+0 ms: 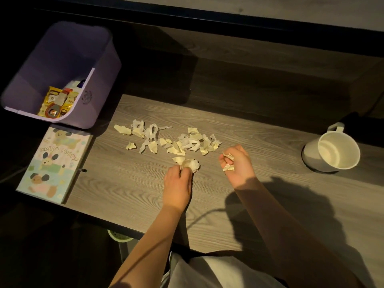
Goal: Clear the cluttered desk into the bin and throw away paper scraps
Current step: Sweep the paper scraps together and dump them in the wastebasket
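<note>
Torn paper scraps [166, 138] lie spread across the middle of the wooden desk [128, 190]. My left hand [177, 183] pinches a crumpled wad of scraps [192, 164] at the near edge of the pile. My right hand [238, 165] is curled around a few scraps [228, 168], just right of the pile. A purple bin [97, 86] stands at the desk's far left, tilted toward me, with a yellow packet [56, 102] and other small items inside.
A pastel "Hello Puppy" notebook [52, 165] lies at the left edge of the desk below the bin. A white mug [334, 152] rests on its side at the right. A raised shelf runs along the back. My lap shows at the bottom.
</note>
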A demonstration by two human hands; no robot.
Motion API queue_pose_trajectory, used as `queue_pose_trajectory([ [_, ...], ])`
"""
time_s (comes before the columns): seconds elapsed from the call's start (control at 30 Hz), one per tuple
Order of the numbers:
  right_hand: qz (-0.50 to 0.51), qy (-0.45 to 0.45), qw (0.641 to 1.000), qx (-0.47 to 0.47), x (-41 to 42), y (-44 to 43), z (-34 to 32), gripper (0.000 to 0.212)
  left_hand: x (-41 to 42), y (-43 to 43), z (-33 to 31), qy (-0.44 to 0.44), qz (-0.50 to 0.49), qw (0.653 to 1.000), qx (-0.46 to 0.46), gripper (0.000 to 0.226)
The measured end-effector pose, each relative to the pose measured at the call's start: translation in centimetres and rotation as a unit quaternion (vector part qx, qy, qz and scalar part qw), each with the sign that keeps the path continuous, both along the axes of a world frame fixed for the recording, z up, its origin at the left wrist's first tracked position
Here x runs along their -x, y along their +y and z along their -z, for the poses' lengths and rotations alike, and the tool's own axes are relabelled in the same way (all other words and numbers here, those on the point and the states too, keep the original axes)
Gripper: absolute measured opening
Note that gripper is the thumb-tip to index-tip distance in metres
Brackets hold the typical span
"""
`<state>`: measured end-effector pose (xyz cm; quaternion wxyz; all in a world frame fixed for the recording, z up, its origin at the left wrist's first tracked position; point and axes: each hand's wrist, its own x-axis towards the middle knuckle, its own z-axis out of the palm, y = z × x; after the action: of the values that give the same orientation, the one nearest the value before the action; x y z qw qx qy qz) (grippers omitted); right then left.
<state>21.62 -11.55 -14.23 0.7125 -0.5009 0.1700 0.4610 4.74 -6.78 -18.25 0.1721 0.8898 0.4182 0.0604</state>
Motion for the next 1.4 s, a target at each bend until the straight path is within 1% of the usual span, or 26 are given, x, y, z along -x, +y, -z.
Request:
queue_pose_trajectory([
  [0.03,-0.002,0.01,1.0,-0.003,0.0,0.0,-0.2,0.036,-0.1,0.1,-0.1,0.005,0.007,1.0,0.001,0.02],
  [0.1,-0.018,0.018,1.0,0.003,-0.1,0.2,-0.4,0.032,-0.1,0.3,-0.1,0.014,0.019,1.0,-0.006,0.01],
  [0.13,-0.027,0.018,0.999,0.007,-0.1,0.3,-0.5,0.03,-0.2,0.6,-0.1,0.014,0.019,1.0,-0.014,0.014],
  [0.2,-0.038,0.013,0.999,0.014,-0.3,0.7,-0.6,0.028,-0.3,1.1,-0.2,0.003,0.022,1.0,-0.021,0.034],
  [0.23,-0.048,0.002,0.999,0.023,-0.5,0.9,-0.6,0.027,-0.4,1.3,-0.3,-0.014,0.017,1.0,-0.016,0.039],
  [0.33,-0.076,-0.032,0.996,0.038,-0.5,1.6,-1.1,0.023,-0.1,1.8,-1.2,-0.056,-0.035,0.997,0.05,0.046],
  [0.4,-0.1,-0.056,0.992,0.043,-0.3,1.8,-1.3,0.016,0.0,2.2,-1.7,-0.079,-0.072,0.988,0.108,0.042],
  [0.47,-0.153,-0.106,0.98,0.071,0.4,1.9,-1.4,0.008,0.4,2.7,-2.3,-0.103,-0.108,0.977,0.153,0.037],
  [0.57,-0.207,-0.17,0.958,0.103,2.1,2.3,-1.4,0.011,1.6,3.4,-2.5,-0.137,-0.159,0.955,0.208,0.036],
  [0.67,-0.227,-0.203,0.945,0.122,3.8,2.8,-1.5,0.008,2.8,3.6,-3.1,-0.171,-0.168,0.943,0.23,0.035],
  [0.83,-0.272,-0.272,0.913,0.14,6.8,3.7,-2.5,0.011,5.2,4.1,-4.6,-0.179,-0.153,0.952,0.195,0.045],
  [0.97,-0.335,-0.353,0.865,0.124,10.3,4.8,-3.3,0.024,8.2,4.4,-6.2,-0.219,-0.179,0.942,0.179,0.046],
  [1.03,-0.363,-0.367,0.85,0.107,12.6,5.5,-3.9,0.028,10.2,4.4,-7.1,-0.236,-0.205,0.936,0.162,0.047],
  [1.17,-0.421,-0.369,0.826,0.069,17.9,6.6,-4.4,0.033,15.9,4.0,-7.7,-0.257,-0.291,0.91,0.143,0.049],
  [1.3,-0.506,-0.366,0.78,0.037,23.9,7.7,-4.2,0.034,22.5,3.2,-7.4,-0.261,-0.382,0.88,0.111,0.046],
  [1.4,-0.542,-0.356,0.761,0.002,28.5,8.4,-3.6,0.035,27.4,2.4,-6.8,-0.259,-0.439,0.854,0.104,0.042],
])
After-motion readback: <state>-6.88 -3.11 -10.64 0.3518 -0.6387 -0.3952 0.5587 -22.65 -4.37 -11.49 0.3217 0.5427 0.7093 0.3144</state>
